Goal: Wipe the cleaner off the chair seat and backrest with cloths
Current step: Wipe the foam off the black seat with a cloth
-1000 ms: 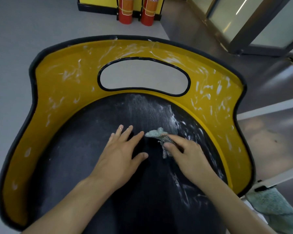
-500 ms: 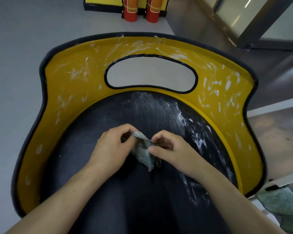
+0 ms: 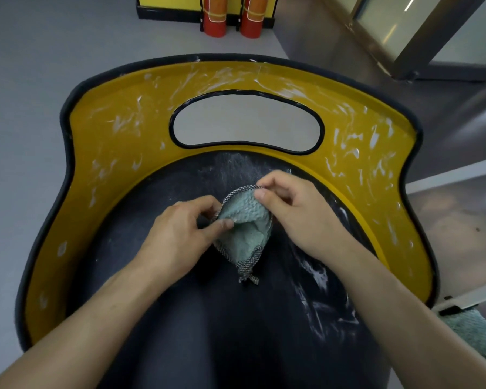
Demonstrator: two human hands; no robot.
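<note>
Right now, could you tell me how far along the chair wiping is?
The seat looks free of cleaner on its left half. The left hand and right hand pinch the green cloth over it. Still to wipe: white smears on the seat's right side and all over the yellow backrest.

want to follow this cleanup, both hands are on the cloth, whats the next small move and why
Probably spread the cloth flat: the left hand and right hand pinch it bunched over the seat, and the white smears beside the right hand are not yet wiped.

cloth (image 3: pixel 243 220) now spread open, hands (image 3: pixel 177 234) pulled apart
</note>
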